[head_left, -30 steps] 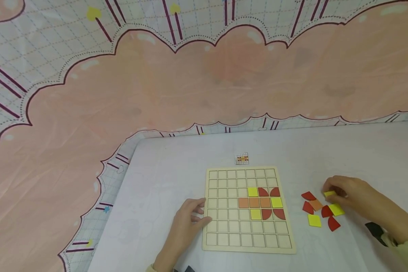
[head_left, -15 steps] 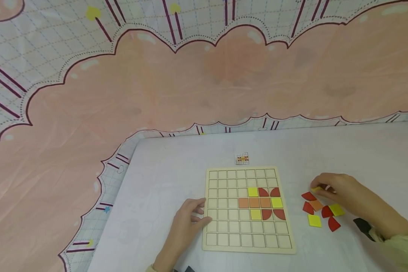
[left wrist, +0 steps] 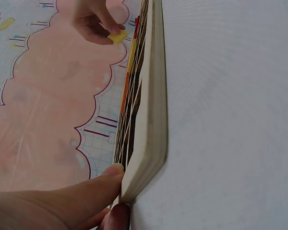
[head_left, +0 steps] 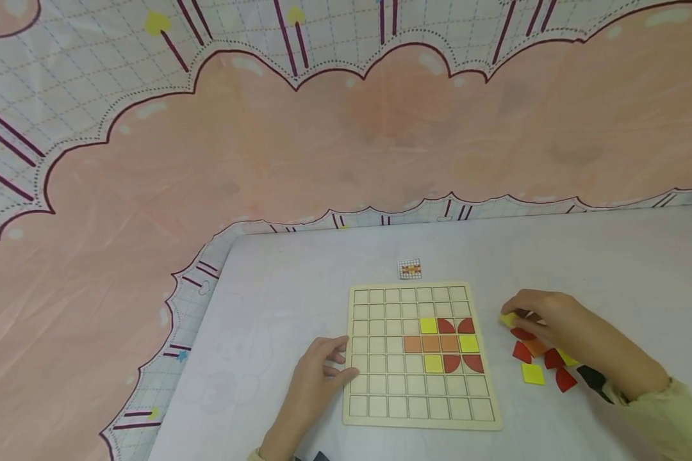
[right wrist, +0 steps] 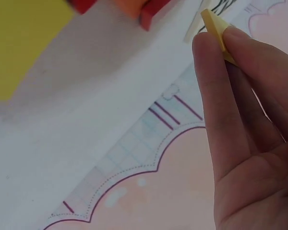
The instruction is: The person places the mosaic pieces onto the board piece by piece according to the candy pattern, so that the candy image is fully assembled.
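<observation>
My right hand (head_left: 553, 317) pinches a yellow square tile (head_left: 507, 319) between thumb and fingertips, raised off the table left of the loose tiles. In the right wrist view the tile (right wrist: 216, 28) is tilted, its edge showing. At the left edge of a pale wooden grid board (head_left: 380, 384), my left hand (head_left: 317, 374) grips the rim; the left wrist view has the thumb (left wrist: 93, 191) against it and a finger lower down. Orange squares (head_left: 430, 344), yellow squares (head_left: 434, 363) and red quarter-circles (head_left: 473, 363) fill cells in the board's right half.
Loose red (head_left: 566, 380), orange (head_left: 534, 347) and yellow tiles (head_left: 533, 374) lie right of the board, some partly under the right hand. A small card with a printed grid pattern (head_left: 409, 269) lies behind the board. A patterned cloth (head_left: 323, 147) hangs beyond the white table (head_left: 277, 288).
My right hand has moved left with the yellow tile, from the right side of the loose tiles to their upper left. The left hand and the board have stayed put.
</observation>
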Demonstrator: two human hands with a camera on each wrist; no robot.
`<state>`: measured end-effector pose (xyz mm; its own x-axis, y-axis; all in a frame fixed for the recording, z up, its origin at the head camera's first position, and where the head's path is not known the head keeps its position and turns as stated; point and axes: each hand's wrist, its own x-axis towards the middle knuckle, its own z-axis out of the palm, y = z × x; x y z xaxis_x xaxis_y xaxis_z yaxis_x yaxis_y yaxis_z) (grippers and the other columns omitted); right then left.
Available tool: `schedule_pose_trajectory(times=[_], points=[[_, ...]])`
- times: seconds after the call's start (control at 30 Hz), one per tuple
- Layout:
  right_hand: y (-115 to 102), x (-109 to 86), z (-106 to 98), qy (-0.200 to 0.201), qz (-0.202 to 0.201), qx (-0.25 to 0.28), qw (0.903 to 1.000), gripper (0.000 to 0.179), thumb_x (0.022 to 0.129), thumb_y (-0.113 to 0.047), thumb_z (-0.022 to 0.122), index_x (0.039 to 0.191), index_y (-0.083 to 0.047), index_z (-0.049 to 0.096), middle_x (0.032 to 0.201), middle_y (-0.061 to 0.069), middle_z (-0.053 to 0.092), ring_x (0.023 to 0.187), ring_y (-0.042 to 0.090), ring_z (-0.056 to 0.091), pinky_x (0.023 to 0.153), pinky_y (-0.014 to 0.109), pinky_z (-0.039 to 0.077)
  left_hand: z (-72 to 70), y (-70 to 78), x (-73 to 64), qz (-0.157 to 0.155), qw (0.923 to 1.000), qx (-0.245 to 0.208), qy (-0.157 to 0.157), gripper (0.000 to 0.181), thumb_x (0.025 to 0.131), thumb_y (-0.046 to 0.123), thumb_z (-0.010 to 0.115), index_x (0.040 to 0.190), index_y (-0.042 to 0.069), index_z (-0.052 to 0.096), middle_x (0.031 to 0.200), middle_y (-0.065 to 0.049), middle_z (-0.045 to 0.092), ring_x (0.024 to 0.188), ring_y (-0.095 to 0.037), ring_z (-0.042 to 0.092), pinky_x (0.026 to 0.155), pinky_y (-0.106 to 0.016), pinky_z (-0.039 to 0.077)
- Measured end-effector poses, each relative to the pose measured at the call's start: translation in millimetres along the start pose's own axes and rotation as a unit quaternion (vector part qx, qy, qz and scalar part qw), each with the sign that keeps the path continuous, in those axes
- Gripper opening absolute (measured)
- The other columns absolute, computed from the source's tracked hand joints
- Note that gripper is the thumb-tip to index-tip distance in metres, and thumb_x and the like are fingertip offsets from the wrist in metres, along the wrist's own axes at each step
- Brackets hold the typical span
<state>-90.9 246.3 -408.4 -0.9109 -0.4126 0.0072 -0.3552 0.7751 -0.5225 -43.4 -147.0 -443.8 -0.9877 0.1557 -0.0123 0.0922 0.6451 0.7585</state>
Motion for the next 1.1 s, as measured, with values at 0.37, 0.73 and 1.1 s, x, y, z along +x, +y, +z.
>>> schedule_pose_trajectory(times=[0.37,0.73,1.1], points=[[-19,11.4,0,-0.002,-0.041,-0.027,0.9988,0.019,0.083,-0.006,0.078,0.101,-0.014,0.076,0.094,-0.010,0.066,0.080,0.007,0.057,0.072,0.024,0.061,0.6,-0.3,0.1,0.000,1.0000,0.001,0.000,0.052,0.080,0.011,0.082,0.127,0.002,0.061,0.109,-0.002,0.061,0.096,-0.015,0.061,0.076,-0.017,0.058],[-37,22.4,5,-0.009,-0.036,-0.030,0.9989,0.022,0.085,-0.011,0.077,0.107,-0.009,0.076,0.102,0.000,0.073,0.097,0.024,0.069,0.084,0.042,0.061,0.5,0.5,0.2,0.000,1.0000,0.005,-0.001,0.052,0.080,0.013,0.082,0.127,0.003,0.061,0.110,-0.002,0.061,0.096,-0.015,0.061,0.076,-0.017,0.058],[-53,34.3,9,-0.023,-0.051,-0.034,0.9978,0.023,0.085,-0.011,0.077,0.108,-0.007,0.076,0.104,0.003,0.074,0.099,0.026,0.069,0.086,0.042,0.060,0.0,2.2,-0.7,0.000,1.0000,0.008,0.003,0.051,0.080,0.011,0.082,0.126,0.003,0.062,0.109,-0.001,0.061,0.096,-0.015,0.061,0.076,-0.016,0.058]])
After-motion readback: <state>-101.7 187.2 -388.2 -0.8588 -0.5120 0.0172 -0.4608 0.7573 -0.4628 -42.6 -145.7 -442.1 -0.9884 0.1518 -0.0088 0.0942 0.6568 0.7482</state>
